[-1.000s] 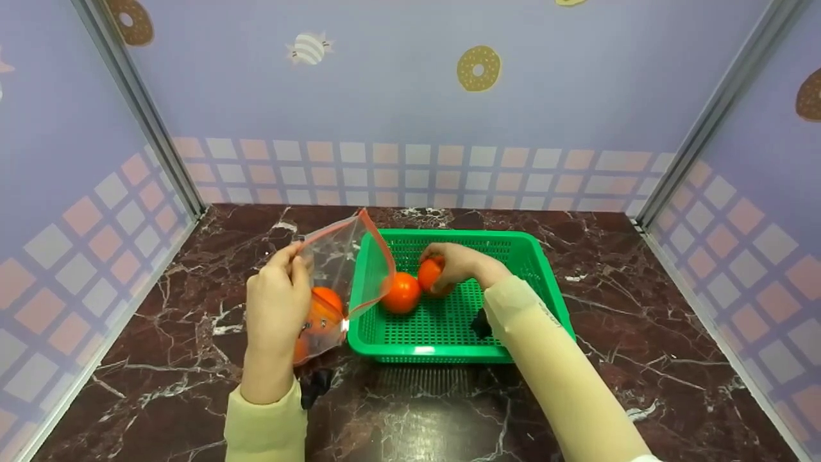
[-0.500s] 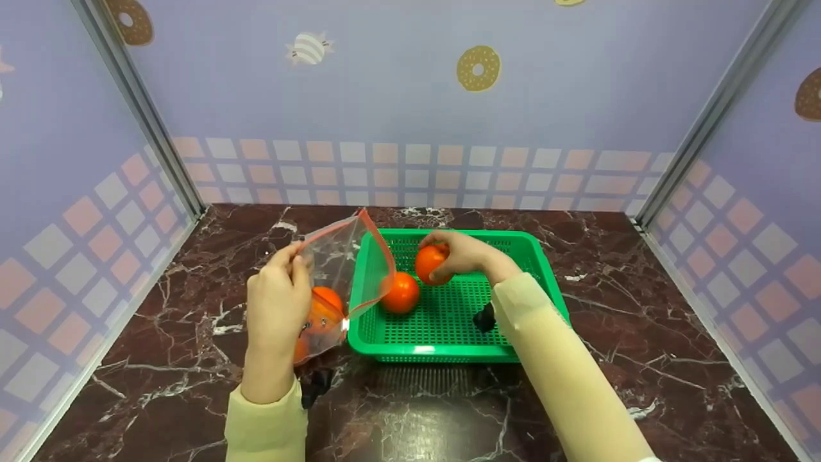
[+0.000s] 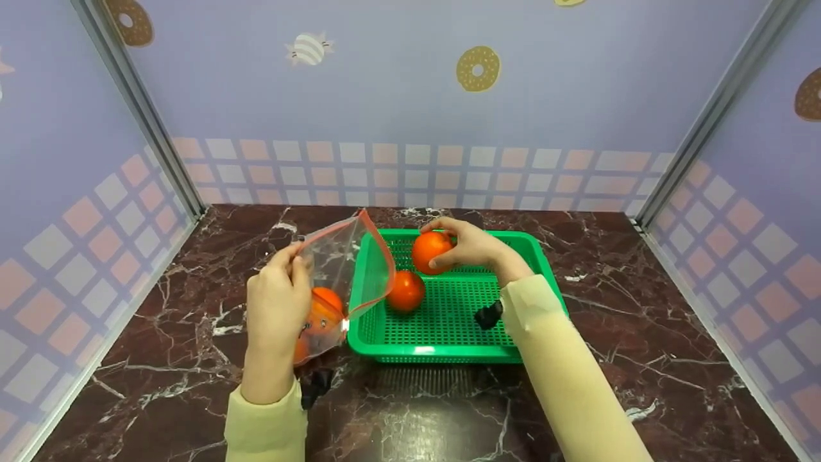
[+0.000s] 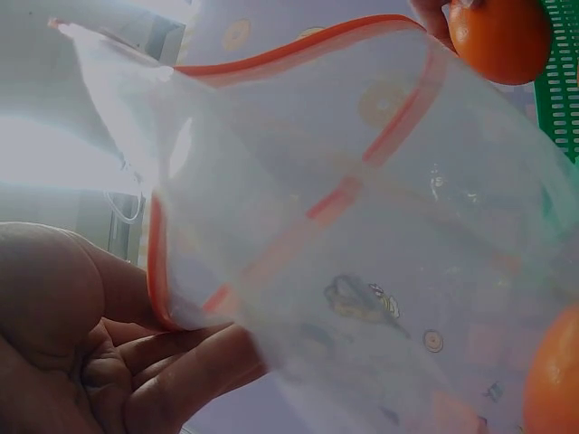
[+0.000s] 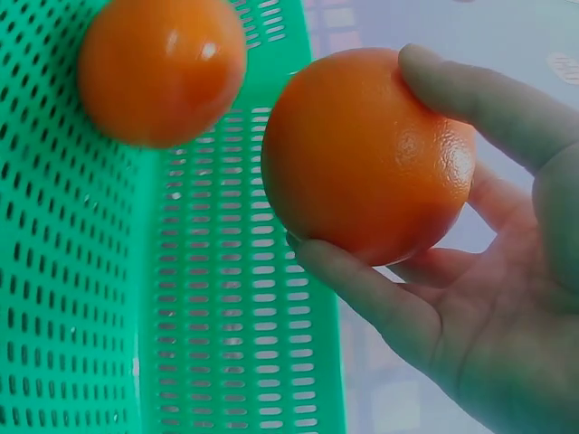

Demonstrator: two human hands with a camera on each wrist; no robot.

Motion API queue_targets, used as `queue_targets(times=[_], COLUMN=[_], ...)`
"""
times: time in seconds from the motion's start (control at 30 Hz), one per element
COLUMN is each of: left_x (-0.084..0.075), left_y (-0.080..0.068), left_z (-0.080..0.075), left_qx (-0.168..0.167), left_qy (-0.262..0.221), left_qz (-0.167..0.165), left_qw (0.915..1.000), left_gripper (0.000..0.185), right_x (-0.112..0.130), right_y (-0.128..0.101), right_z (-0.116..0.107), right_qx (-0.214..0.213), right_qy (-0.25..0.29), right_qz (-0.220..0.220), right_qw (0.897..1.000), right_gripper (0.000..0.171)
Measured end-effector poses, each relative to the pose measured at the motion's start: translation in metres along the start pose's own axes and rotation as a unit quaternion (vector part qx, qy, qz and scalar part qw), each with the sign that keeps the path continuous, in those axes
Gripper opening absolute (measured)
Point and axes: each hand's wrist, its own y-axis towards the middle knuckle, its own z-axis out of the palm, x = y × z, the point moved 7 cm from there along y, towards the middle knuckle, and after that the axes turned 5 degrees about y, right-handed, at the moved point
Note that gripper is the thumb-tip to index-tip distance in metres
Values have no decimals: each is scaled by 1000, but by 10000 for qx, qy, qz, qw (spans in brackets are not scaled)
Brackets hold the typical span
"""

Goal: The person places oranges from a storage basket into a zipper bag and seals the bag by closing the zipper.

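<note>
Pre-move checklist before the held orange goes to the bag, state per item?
1. Right hand grips the lifted orange: ok.
2. Orange is off the green basket floor: ok.
3. Left hand holds the zip bag up: ok.
4. Bag mouth is open toward the basket: ok.
5. Room left in the bag beside the bagged orange: cannot tell.
6. Second orange lies in the basket close by the bag's rim: cannot tell whether it touches.

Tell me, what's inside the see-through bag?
The bag, held by the left hand, has orange fruit inside. The hand covers part of the bag, so the count is unclear.
</note>
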Motion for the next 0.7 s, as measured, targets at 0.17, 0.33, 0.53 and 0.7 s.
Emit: queue_targets(times=[0.17,0.33,0.53,0.7], left_x=[0,0,0,1], left_y=[1,0,0,1], left_z=[0,0,1,1], left_qx=[53,42,42,54], left_qy=[-74,-42,-19,-19], left_qz=[-7,-30,-58,-62], left_qw=[10000,10000,10000,10000], left_gripper=[35,35,35,36], right_x=[9,20,43,64], right_y=[-4,-9,-17,-25], right_z=[-3,-4,-1,2], right_qx=[-81,-127,-134,-121], right_qy=[298,465,556,452], right_qz=[-262,-430,-839,-1240], right_qw=[9992,9979,9948,9912], right_gripper=[61,63,65,64])
